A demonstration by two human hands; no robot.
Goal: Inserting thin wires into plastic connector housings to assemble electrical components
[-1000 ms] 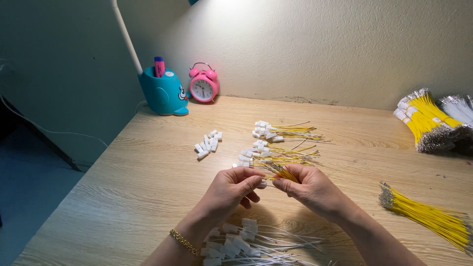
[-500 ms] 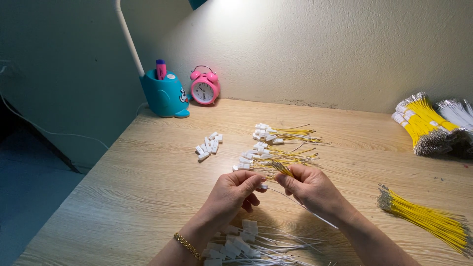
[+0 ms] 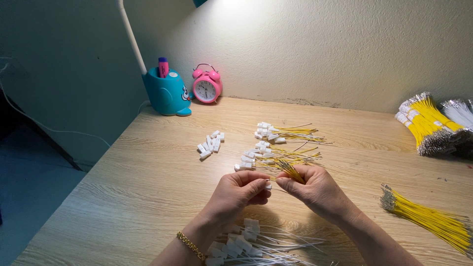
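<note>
Yellow wires (image 3: 288, 170) with bare ends sit pinched in our right hand (image 3: 315, 188), fanning up and away from the fingertips, while our left hand (image 3: 241, 189) closes its thumb and forefinger on a small white connector (image 3: 267, 186) held right against the wire ends, so the two hands meet in the middle of the pale wooden surface (image 3: 148, 187). We take the pink alarm clock (image 3: 207, 87) at the wall as our landmark: the hands work well in front of it and a little to its right. Between the clock and the hands lie two loose bunches of finished yellow leads with white plugs, the farther bunch (image 3: 283, 132) nearer the clock and the closer bunch (image 3: 271, 156) just beyond our fingers. A small heap of loose white connectors (image 3: 210, 144) lies almost straight in front of the clock, apart from the bunches. Just left of the clock stands a teal whale-shaped pen holder (image 3: 167, 93) with a pink marker (image 3: 163, 66) in it, and a white lamp stem (image 3: 132, 34) rises behind it. Far right of the clock, at the surface's edge, rest thick bundles of yellow wire (image 3: 426, 118) and white wire (image 3: 458, 111); nearer us on that side lies a thinner yellow bundle (image 3: 428, 219). Below our wrists, nearest to us, white leads with plugs (image 3: 251, 244) lie in a heap. A gold bracelet (image 3: 191, 246) circles the left wrist.
</note>
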